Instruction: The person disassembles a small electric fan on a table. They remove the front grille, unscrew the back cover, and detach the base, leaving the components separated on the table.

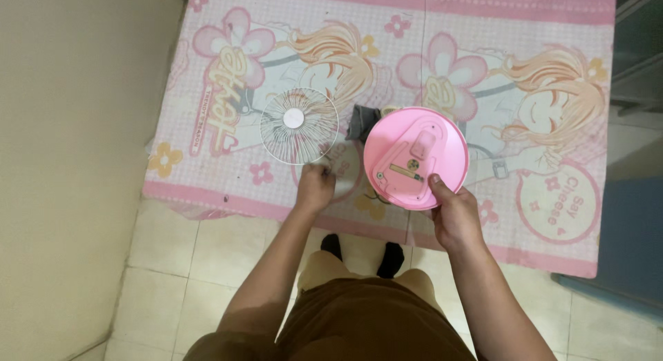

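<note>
Left of centre, a round white wire fan grille (299, 125) lies on the pink cartoon-print sheet (552, 30); the left hand (315, 187), loosely curled, touches its lower rim. Right of centre, the right hand (456, 216) grips the lower edge of a round pink plastic fan base (416, 157), thumb pressed on its face.

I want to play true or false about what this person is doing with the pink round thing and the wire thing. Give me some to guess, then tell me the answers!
1. The right hand holds the pink round base by its near edge. True.
2. The white wire fan grille is in the left hand. False: it lies flat on the mattress, and the left hand rests just below it.
3. The mattress cover is plain blue. False: it is pink with cartoon pictures and flowers.
4. A small dark grey piece lies between the grille and the pink base. True.
5. The floor is tiled. True.
</note>
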